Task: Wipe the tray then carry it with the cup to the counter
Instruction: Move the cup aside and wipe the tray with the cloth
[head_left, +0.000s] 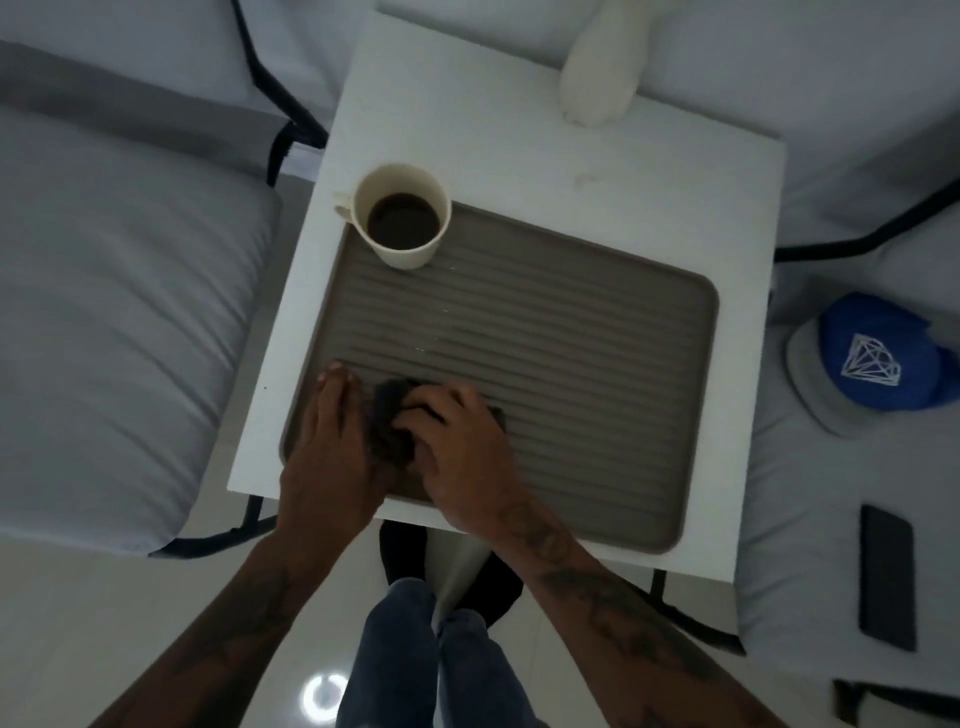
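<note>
A grey ribbed tray (571, 353) lies on a small white table (597, 171). A cream cup (401, 215) with dark coffee stands upright on the tray's far left corner, its handle pointing left. My right hand (460, 457) presses a dark crumpled cloth (389, 426) onto the near left part of the tray. My left hand (327, 457) lies flat on the tray's near left edge, fingers together and extended, right beside the cloth.
A white vase-like object (597, 78) stands at the table's far edge. Grey cushioned seats flank the table. On the right seat lie a blue cap (878, 358) and a black phone (887, 577). My legs in jeans stand on the glossy floor below.
</note>
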